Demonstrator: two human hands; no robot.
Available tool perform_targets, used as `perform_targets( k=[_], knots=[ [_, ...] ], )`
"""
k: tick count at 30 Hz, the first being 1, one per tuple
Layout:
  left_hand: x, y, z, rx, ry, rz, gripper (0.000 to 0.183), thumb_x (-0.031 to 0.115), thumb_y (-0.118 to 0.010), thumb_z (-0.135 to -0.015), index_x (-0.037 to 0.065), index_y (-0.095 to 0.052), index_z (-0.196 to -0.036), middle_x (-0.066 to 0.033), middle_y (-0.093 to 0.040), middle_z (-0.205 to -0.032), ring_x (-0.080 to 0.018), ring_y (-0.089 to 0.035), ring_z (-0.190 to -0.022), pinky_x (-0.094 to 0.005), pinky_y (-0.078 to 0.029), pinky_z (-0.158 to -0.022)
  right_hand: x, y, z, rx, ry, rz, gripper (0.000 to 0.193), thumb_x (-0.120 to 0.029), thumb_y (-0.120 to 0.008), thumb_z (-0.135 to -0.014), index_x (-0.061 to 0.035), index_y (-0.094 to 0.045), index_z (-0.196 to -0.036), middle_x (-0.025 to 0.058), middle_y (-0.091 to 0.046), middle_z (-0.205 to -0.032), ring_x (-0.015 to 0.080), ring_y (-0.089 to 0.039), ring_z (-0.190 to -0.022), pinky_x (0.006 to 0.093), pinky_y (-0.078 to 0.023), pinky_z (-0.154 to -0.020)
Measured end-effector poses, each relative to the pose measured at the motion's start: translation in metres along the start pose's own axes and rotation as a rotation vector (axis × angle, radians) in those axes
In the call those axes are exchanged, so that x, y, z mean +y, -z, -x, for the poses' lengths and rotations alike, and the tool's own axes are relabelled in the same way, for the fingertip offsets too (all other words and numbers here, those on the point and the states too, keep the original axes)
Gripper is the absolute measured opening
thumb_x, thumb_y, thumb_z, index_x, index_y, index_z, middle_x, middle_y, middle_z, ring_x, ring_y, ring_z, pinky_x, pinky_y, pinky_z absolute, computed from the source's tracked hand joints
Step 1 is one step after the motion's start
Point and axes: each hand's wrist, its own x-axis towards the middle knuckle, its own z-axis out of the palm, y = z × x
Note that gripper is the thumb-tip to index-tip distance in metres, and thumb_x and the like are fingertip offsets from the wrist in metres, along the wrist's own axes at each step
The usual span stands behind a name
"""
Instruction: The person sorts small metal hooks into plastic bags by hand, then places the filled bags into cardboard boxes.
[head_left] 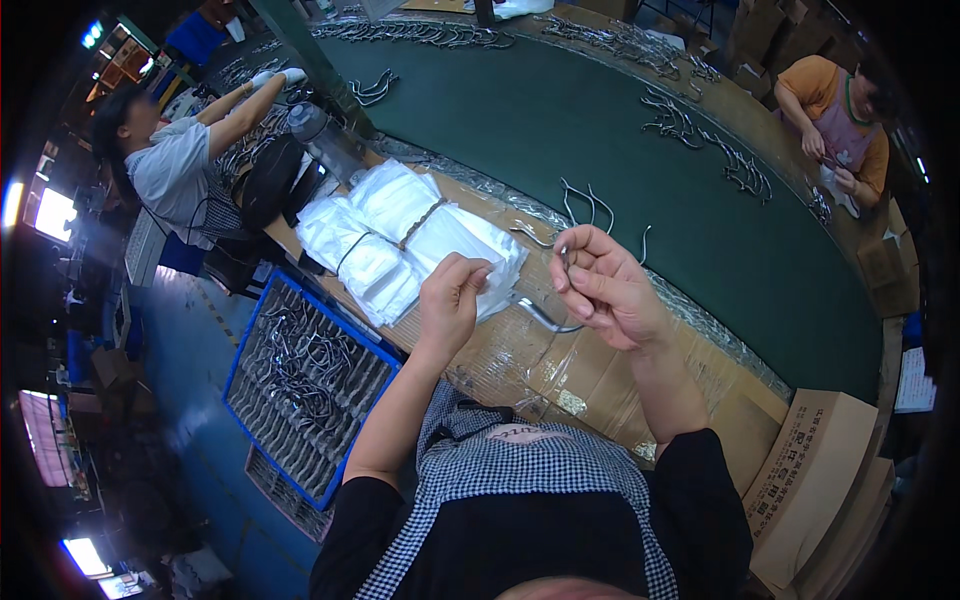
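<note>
My right hand [612, 290] is raised over the table's far edge, with thumb and fingers pinched round a small shiny metal piece [567, 258]; the fingers cover most of it. To its left, my left hand [452, 300] is closed in a pinch beside the white plastic bags [465, 240]. Whatever its fingertips hold, if anything, does not show. Between and below the hands a curved metal handle [545, 317] lies on the cardboard-covered tabletop [600, 375]. Just beyond my right hand, more bent metal handles [588, 203] rest at the near edge of the green conveyor belt [480, 120].
Left of me stands a blue-rimmed crate [240, 350] full of curved metal parts. A clear bottle [320, 135] is beyond the bags. One person [170, 160] works at the left, another [840, 130] across the belt. Cardboard boxes [810, 480] stand at the lower right.
</note>
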Motion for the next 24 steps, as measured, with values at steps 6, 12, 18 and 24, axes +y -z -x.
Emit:
perform_targets(
  k=[6, 12, 18, 24],
  knots=[
    [0.011, 0.003, 0.006, -0.012, -0.015, 0.015, 0.010, -0.004, -0.061, -0.086, -0.001, -0.068, -0.093, -0.0100, -0.055, -0.072, -0.0201, -0.057, -0.060, -0.0307, -0.044, -0.055, 0.023, 0.002, -0.010, 0.190, 0.139, -0.436, 0.011, -0.005, -0.047, -0.101, -0.0009, -0.050, -0.111, 0.0093, -0.056, -0.095, 0.0073, -0.051, -0.065, 0.0136, -0.038, -0.046],
    [0.039, 0.008, 0.010, -0.152, -0.120, 0.037, 0.009, -0.003, -0.063, -0.087, 0.001, -0.068, -0.093, -0.0084, -0.054, -0.068, -0.0185, -0.055, -0.056, -0.0296, -0.042, -0.052, 0.048, -0.002, -0.005, 0.336, 0.359, -0.109, 0.009, -0.007, -0.050, -0.100, -0.0034, -0.052, -0.107, 0.0119, -0.059, -0.104, 0.0167, -0.063, -0.083, 0.0256, -0.052, -0.066],
    [0.061, -0.009, 0.028, -0.033, -0.204, 0.090, 0.007, -0.001, -0.065, -0.084, 0.001, -0.067, -0.091, -0.0092, -0.056, -0.066, -0.0218, -0.057, -0.052, -0.0312, -0.044, -0.050, 0.061, 0.007, 0.017, -0.045, 0.903, 1.769, 0.012, -0.008, -0.063, -0.082, -0.0037, -0.059, -0.093, 0.0124, -0.061, -0.109, 0.0278, -0.061, -0.101, 0.0392, -0.050, -0.083],
    [0.016, -0.020, 0.027, -0.142, -0.431, -0.220, 0.012, 0.003, -0.068, -0.079, 0.003, -0.066, -0.091, -0.0103, -0.055, -0.067, -0.0288, -0.058, -0.059, -0.0401, -0.046, -0.053, 0.069, 0.043, 0.043, -0.216, 0.254, 1.973, 0.017, -0.008, -0.063, -0.079, -0.0044, -0.063, -0.095, 0.0114, -0.061, -0.101, 0.0271, -0.061, -0.093, 0.0362, -0.050, -0.079]
  ],
)
